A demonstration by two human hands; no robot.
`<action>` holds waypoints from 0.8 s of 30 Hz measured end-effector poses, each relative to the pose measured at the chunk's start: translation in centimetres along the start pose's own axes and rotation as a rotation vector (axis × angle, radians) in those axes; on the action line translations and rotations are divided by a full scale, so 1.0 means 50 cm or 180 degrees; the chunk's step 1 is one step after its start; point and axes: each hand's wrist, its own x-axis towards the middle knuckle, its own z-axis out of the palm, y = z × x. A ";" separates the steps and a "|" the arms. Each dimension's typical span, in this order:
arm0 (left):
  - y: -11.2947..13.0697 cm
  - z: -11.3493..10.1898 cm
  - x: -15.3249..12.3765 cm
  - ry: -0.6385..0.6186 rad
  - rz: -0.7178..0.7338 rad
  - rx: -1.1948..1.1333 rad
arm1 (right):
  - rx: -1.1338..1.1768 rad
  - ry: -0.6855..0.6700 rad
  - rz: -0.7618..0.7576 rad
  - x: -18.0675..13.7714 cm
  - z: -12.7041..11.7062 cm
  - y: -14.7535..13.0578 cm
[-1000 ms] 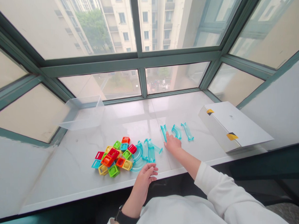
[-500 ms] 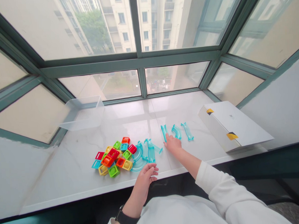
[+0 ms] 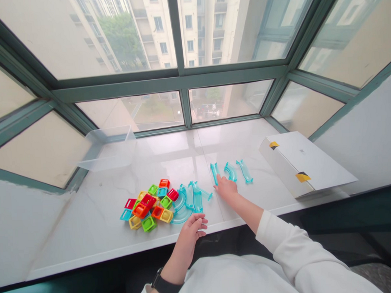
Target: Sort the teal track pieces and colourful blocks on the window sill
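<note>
My right hand [image 3: 226, 189] reaches forward over the white sill, its thumb and index finger at the near end of a straight clear-blue toy track piece [image 3: 214, 169]. To its right lie a curved track piece [image 3: 230, 171] and a slightly bent one [image 3: 245, 172], spaced apart. My left hand [image 3: 191, 228] rests at the sill's front edge, palm turned inward, fingers loosely bent and apart with nothing in them. Just beyond it is a cluster of clear-blue track pieces [image 3: 197, 199], some straight and some curved. Left of these sits a pile of coloured hollow blocks [image 3: 147, 202].
A clear plastic bin [image 3: 110, 161] stands at the back left by the window. On the right is a white box [image 3: 308, 161] with yellow-and-black tape tabs. Green window frames [image 3: 154, 83] close off the back and sides of the sill [image 3: 98, 220].
</note>
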 end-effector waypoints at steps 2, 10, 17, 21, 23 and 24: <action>0.000 0.000 -0.001 -0.0010 0.0001 -0.0005 | 0.0002 -0.0008 0.0006 -0.001 0.000 0.000; -0.003 -0.002 -0.001 -0.0005 0.0023 -0.0006 | 0.0089 0.0080 -0.0043 0.000 0.009 0.002; -0.009 -0.002 0.006 0.0051 -0.0010 0.0019 | 0.0080 0.0108 -0.0055 0.005 0.013 -0.003; -0.006 0.000 0.003 0.0064 -0.0022 0.0034 | 0.0043 0.0117 -0.0083 0.009 0.012 -0.001; -0.003 0.000 0.000 0.0082 -0.0024 0.0038 | 0.0020 0.0102 -0.0101 0.008 0.012 0.000; -0.002 -0.001 -0.001 0.0093 -0.0030 0.0040 | 0.0011 0.0099 -0.0107 0.007 0.013 0.000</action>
